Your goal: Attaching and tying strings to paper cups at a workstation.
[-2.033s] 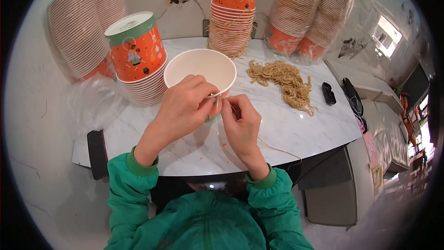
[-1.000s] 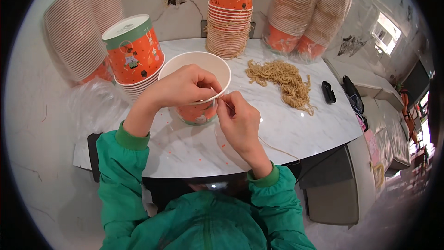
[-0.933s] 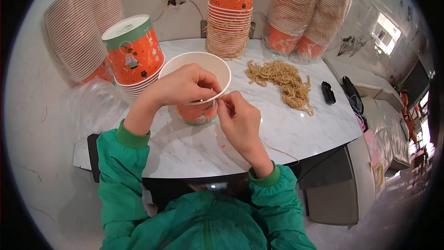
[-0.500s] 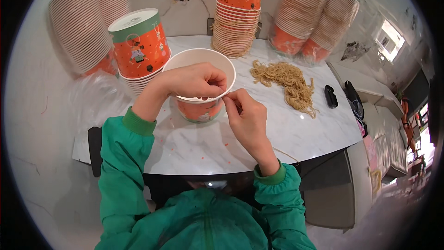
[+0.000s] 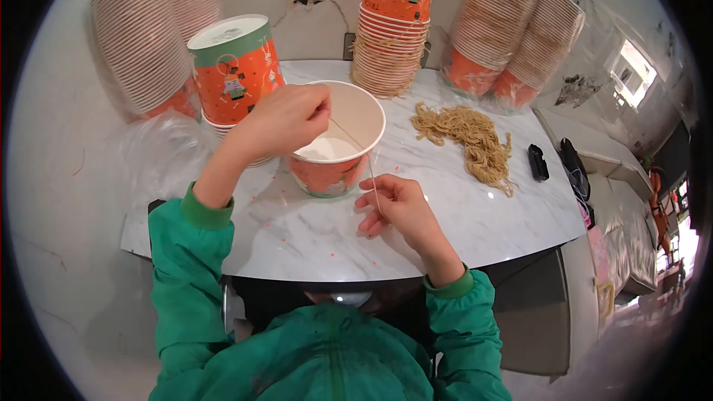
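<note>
An orange-and-green paper bucket (image 5: 327,177) with a white inside stands upright on the table before me. Over its mouth, my left hand (image 5: 288,120) is closed on one end of a thin tan string (image 5: 343,131). The string crosses the opening to the bucket's right side near the rim, and its other part hangs down outside. Beside that hanging part is my right hand (image 5: 397,206), with its fingers spread apart; the string runs across them without a visible grip. Whether it goes through a hole in the wall is too small to tell.
Upside-down bucket stacks stand at the left (image 5: 234,74) and at the back (image 5: 394,44). Plastic-wrapped stacks (image 5: 494,30) are at the back right, more at the far left. A heap of tan strings (image 5: 468,137) and a small black object (image 5: 538,162) lie to the right on the marble-patterned table (image 5: 445,230).
My left hand has risen and moved left, drawing the string across the bucket's mouth. My right hand has left the rim, moved down and right, and its fingers have opened.
</note>
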The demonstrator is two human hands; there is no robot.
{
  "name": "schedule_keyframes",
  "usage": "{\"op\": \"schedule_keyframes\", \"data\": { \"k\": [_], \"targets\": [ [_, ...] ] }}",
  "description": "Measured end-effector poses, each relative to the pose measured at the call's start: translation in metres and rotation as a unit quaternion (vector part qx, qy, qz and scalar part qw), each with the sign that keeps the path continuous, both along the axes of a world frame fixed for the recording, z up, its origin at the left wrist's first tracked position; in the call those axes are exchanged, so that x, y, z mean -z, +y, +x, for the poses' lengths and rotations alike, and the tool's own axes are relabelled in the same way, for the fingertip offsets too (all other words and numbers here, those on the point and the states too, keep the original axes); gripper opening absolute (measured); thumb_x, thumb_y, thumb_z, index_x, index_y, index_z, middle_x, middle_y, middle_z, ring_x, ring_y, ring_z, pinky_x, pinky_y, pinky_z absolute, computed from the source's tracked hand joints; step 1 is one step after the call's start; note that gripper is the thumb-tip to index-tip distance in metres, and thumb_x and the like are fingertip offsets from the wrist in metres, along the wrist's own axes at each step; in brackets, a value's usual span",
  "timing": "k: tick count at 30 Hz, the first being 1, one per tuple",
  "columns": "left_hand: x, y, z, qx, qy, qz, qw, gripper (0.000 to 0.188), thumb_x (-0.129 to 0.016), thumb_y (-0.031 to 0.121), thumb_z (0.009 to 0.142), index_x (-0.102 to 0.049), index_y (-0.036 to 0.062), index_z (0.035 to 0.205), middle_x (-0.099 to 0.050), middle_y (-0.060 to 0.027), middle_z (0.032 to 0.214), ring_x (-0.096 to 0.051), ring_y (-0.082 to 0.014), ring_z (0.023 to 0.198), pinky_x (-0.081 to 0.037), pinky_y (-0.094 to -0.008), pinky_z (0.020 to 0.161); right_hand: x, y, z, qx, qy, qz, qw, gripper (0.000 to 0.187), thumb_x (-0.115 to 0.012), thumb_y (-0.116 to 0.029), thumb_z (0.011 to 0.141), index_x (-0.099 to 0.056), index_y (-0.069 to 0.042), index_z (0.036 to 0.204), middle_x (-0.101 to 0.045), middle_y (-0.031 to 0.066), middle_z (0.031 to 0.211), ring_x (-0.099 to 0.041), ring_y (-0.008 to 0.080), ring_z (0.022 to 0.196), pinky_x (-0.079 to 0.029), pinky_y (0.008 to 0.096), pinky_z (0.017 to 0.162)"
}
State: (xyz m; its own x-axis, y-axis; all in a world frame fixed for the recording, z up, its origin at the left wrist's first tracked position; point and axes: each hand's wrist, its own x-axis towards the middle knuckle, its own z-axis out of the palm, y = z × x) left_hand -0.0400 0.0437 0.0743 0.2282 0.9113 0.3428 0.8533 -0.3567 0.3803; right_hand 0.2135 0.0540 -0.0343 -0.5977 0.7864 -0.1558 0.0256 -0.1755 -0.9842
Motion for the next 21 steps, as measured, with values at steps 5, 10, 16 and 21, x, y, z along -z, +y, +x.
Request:
{"op": "schedule_keyframes", "data": {
  "k": [5, 10, 16, 21],
  "targets": [
    [0.007, -0.069, 0.014, -0.053, -0.067, 0.117, 0.989, 0.005, -0.062, 0.005, 0.092, -0.059, 0.0003, 0.093, -0.062, -0.0074, 0.080, -0.055, -0.0191, 0.064, -0.045, -0.0315, 0.061, -0.018, -0.018, -0.001, -0.045, 0.062, -0.007, 0.997, 0.030, -0.065, -0.016, 0.103, -0.066, 0.005, 0.124, -0.073, 0.0128, 0.101, -0.073, 0.0190, 0.072, -0.059, 0.0295, 0.056],
    [0.046, -0.125, 0.058, -0.070, -0.237, 0.066, 0.967, 0.009, -0.067, -0.002, 0.089, -0.064, 0.0004, 0.097, -0.063, -0.0090, 0.081, -0.060, -0.0164, 0.064, -0.048, -0.0300, 0.059, -0.011, -0.039, -0.009, 0.025, 0.176, -0.049, 0.983, 0.026, -0.071, -0.020, 0.101, -0.072, 0.000, 0.118, -0.070, 0.0026, 0.098, -0.061, 0.0089, 0.074, -0.051, 0.0239, 0.062],
    [0.105, -0.124, 0.094, -0.115, -0.394, 0.055, 0.910, 0.005, -0.069, 0.000, 0.093, -0.065, -0.0007, 0.097, -0.065, -0.0037, 0.082, -0.058, -0.0075, 0.064, -0.046, -0.0249, 0.056, 0.008, -0.058, -0.016, 0.006, 0.220, -0.063, 0.974, 0.023, -0.071, -0.014, 0.101, -0.073, 0.001, 0.117, -0.068, 0.0005, 0.090, -0.057, 0.0072, 0.073, -0.047, 0.0239, 0.063],
    [0.121, -0.124, 0.099, -0.122, -0.458, 0.044, 0.880, 0.004, -0.069, 0.002, 0.095, -0.066, -0.0002, 0.098, -0.065, -0.0014, 0.078, -0.057, -0.0052, 0.066, -0.044, -0.0232, 0.056, 0.016, -0.061, -0.023, 0.057, 0.204, -0.038, 0.977, 0.016, -0.069, -0.009, 0.101, -0.071, 0.004, 0.112, -0.069, 0.0036, 0.090, -0.059, 0.0099, 0.074, -0.049, 0.0259, 0.065]
  ]
}}
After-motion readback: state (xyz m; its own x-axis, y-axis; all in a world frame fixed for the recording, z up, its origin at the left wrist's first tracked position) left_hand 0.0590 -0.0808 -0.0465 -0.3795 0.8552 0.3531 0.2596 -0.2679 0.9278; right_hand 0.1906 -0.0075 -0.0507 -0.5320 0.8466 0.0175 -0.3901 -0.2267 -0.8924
